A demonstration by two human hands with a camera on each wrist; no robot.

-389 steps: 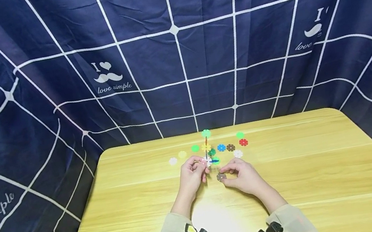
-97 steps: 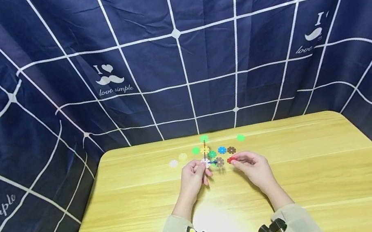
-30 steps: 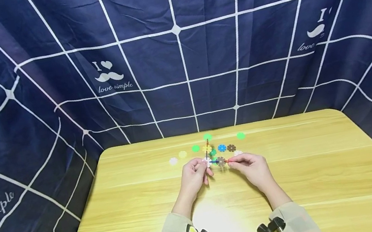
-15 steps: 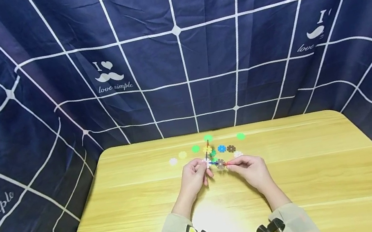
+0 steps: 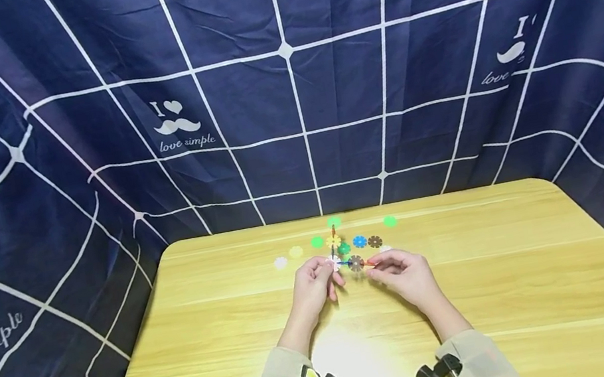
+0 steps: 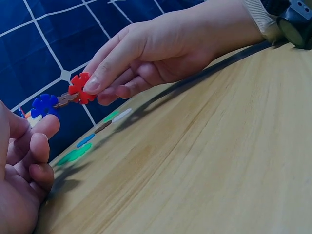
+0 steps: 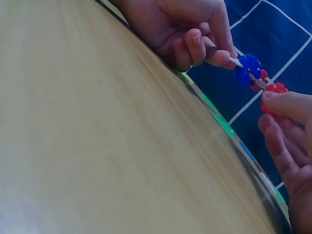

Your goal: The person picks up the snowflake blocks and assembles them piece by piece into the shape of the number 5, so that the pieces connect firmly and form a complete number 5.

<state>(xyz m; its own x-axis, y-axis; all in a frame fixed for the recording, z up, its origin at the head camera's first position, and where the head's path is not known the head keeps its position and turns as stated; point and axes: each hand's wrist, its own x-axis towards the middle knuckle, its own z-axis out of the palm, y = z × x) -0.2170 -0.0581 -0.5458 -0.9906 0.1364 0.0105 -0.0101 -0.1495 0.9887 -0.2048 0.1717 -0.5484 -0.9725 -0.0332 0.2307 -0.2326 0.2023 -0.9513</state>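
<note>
Between both hands, above the table, hangs a chain of slotted plastic snowflake discs. My left hand pinches the white disc where the chain bends. One branch leads away through a yellow disc to a light green disc. The other runs right through a blue disc and a brown disc to a red disc. Thumb and fingers of my right hand pinch that red disc, which sits edge to edge with the brown one. My left fingers hide part of the white disc.
Loose discs lie on the wooden table beyond my hands: white, pale yellow, green, blue, brown and another green. A dark blue curtain stands behind the table.
My right hand first held the brown disc apart; later that disc is on the chain. The red disc, earlier on the table, was picked up by my right hand and now meets the brown one.
</note>
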